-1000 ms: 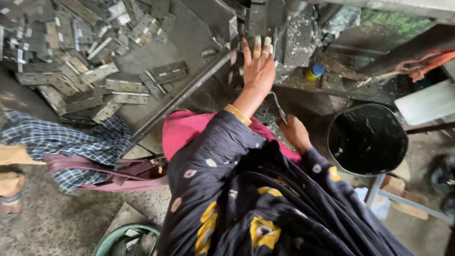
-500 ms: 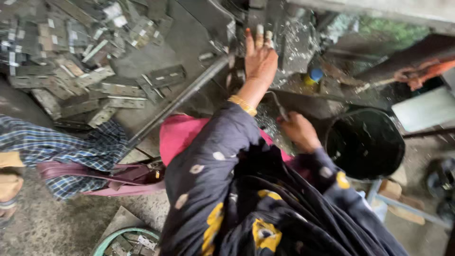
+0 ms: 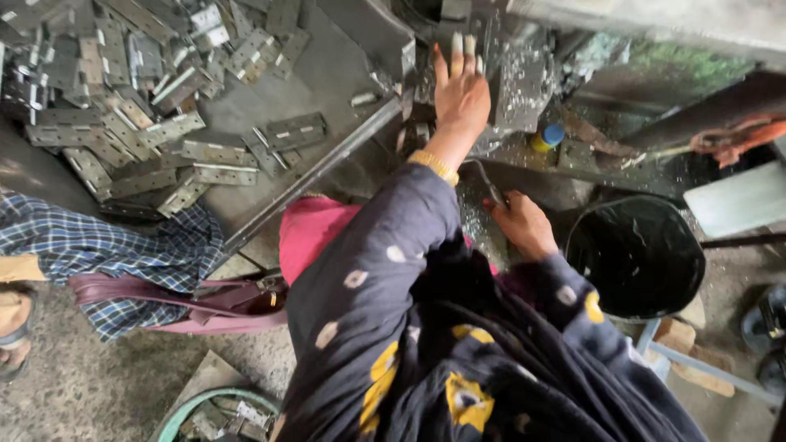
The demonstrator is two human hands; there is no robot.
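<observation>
While the left hand presses flat, fingers spread, on a metal piece at the machine, the right hand below it grips a lever. Risk: fingers pinched under tooling. Piece: grey, flat, mostly hidden. Hinges piled left of machine.

- We note a dark metal tray at far left, edged by a raised rim.
- A heap of flat grey metal hinges lies on it, most piled at the far left; one hinge lies apart, nearer the rim.
- The concrete floor below carries a checked cloth and a black bucket at right.
</observation>
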